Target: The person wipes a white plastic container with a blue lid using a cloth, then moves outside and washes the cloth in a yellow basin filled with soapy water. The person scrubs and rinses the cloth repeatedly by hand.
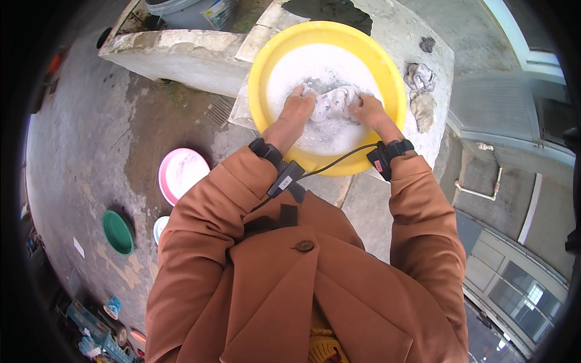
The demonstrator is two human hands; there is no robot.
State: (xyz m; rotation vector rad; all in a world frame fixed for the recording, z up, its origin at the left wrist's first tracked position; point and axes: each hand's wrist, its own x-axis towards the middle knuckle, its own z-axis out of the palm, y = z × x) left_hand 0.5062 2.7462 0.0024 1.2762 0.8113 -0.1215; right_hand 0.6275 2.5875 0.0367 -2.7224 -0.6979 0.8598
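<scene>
A round yellow basin [394, 90] full of foamy white suds stands in front of me on a concrete ledge. In it, a wet white cloth with small dark motifs [333, 103] stretches between my two hands at the surface of the suds. My left hand [299, 106] grips its left end. The other end is pinched in my right hand [368, 110]. Suds hide the basin's bottom and any lower part of the cloth. Both wrists wear black straps with small devices, and a black cable [338, 159] runs between them.
Right of the basin, a crumpled patterned cloth [419, 77], a beige cloth [423, 111] and a small dark wad [427, 44] lie on the ledge [442, 68]. Dark fabric [333, 11] lies behind. Lower left, a pink basin [184, 176] and a green basin [118, 232] rest on the floor.
</scene>
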